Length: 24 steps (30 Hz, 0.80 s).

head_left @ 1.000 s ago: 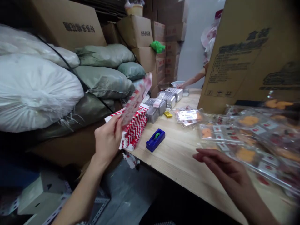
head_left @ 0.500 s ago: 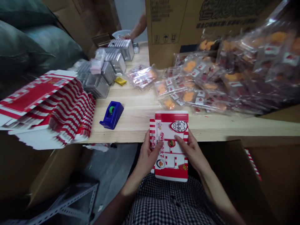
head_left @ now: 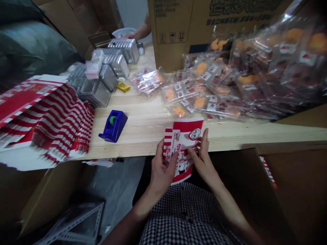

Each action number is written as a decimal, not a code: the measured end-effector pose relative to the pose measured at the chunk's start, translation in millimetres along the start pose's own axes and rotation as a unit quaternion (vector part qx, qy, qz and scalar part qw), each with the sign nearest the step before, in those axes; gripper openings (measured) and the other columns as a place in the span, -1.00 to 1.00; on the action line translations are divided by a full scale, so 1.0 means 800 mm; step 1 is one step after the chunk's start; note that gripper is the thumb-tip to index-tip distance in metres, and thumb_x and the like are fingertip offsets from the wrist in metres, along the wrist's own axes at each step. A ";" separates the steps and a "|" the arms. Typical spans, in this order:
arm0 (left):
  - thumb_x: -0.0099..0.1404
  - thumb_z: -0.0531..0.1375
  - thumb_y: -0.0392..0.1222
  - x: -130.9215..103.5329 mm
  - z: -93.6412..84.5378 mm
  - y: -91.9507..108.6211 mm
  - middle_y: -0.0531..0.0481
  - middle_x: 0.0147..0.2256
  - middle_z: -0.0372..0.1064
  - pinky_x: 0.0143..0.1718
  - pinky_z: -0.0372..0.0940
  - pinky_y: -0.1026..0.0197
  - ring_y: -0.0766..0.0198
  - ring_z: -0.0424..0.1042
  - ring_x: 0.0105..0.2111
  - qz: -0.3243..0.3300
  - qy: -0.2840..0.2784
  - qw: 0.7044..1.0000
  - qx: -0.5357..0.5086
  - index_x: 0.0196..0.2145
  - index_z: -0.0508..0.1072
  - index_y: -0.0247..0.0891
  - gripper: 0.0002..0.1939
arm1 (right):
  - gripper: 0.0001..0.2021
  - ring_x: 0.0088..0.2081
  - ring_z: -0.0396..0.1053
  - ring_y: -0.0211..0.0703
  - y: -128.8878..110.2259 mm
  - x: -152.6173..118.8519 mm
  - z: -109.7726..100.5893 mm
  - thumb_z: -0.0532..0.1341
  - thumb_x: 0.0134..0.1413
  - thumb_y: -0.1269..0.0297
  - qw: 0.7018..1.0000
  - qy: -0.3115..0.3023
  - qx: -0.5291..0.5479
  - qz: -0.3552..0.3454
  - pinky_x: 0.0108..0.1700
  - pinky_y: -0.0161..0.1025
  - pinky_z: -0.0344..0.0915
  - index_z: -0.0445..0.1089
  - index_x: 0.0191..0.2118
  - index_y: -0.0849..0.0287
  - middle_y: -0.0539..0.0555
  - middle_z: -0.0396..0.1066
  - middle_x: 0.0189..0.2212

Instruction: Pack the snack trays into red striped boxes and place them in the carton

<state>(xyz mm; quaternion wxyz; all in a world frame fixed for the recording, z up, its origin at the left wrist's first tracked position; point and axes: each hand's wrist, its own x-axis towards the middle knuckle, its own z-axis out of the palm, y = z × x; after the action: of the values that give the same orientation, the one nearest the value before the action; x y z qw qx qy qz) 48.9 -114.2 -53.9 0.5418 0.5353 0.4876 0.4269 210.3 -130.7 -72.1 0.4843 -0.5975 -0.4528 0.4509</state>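
A red and white printed cardboard box (head_left: 182, 136), thin and folded flat or nearly so, is held between my two hands just over the table's front edge. My left hand (head_left: 163, 166) grips its left side, thumb across the front. On the right side, my right hand (head_left: 203, 161) has its thumb on the printed face and its fingers behind and along the edge. The box's right side is bent back at an angle. Beyond it to the left, a blue tape dispenser (head_left: 113, 126) with a green core sits on the wooden table (head_left: 143, 119).
A stack of flat red-striped cartons (head_left: 61, 119) overhangs the table's left front. Behind it stand clear plastic cases (head_left: 94, 90) and a yellow packet (head_left: 123, 86). Bagged orange pieces (head_left: 200, 85) pile up at right before a large carton (head_left: 176, 30). Another person's hand (head_left: 131, 35) shows at the back.
The box has gone from lying flat to the camera to bent and tilted, its right side turned back. My right fingers have straightened along its edge. The view has shifted slightly right.
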 end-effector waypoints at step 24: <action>0.47 0.10 0.00 0.040 -0.021 0.031 -0.10 0.35 0.15 0.32 0.14 -0.22 -0.03 0.22 0.31 0.012 -0.095 0.993 -0.062 0.35 0.11 0.00 -0.44 | -0.63 -0.16 0.60 0.06 -0.036 0.024 -0.026 0.47 -0.05 0.03 0.967 -0.013 0.214 0.136 -0.03 0.03 0.52 0.54 -0.12 0.07 0.09 0.64 -0.14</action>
<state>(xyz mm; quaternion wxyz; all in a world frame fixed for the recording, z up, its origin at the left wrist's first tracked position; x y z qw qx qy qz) 38.8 -78.6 -30.7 0.6128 0.5442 0.4002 0.4100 231.4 -112.4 -43.3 0.5290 -0.5303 -0.2666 0.6065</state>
